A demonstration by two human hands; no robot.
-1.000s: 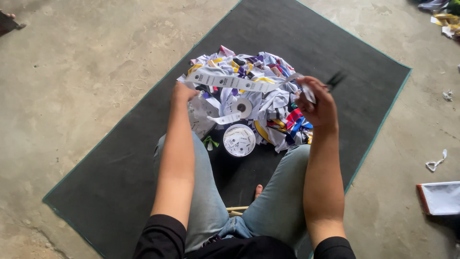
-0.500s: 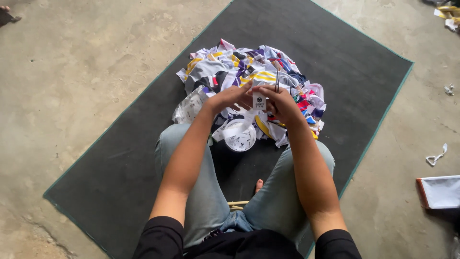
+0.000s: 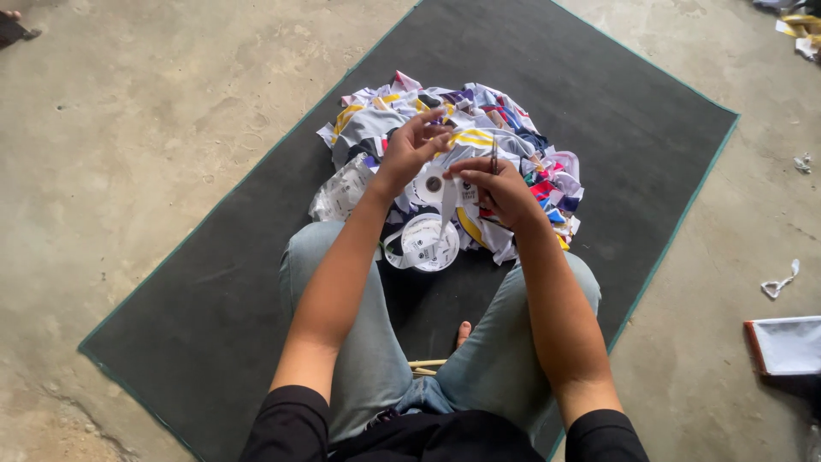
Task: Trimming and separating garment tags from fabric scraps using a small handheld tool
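Observation:
I sit on a dark mat [image 3: 214, 282] facing a heap of colourful fabric and label scraps [image 3: 479, 128]. My right hand [image 3: 500, 192] is over the near side of the heap. It grips a thin dark tool [image 3: 493, 156], probably small scissors, that points up, and a white printed strip [image 3: 447, 210] that hangs down. My left hand [image 3: 410, 150] is just left of it, fingertips pinched on the upper end of the white material. A white ribbon roll [image 3: 425, 244] lies under the hands by my knees.
Bare concrete floor surrounds the green-edged mat. A white flat box with a red edge [image 3: 787, 345] lies at the right, with a small white scrap [image 3: 780, 282] near it. More scraps [image 3: 795, 26] sit at the top right corner.
My right hand came in from the heap's right edge and my left hand rose out of the scraps. Both now meet over the near side with the strip between them.

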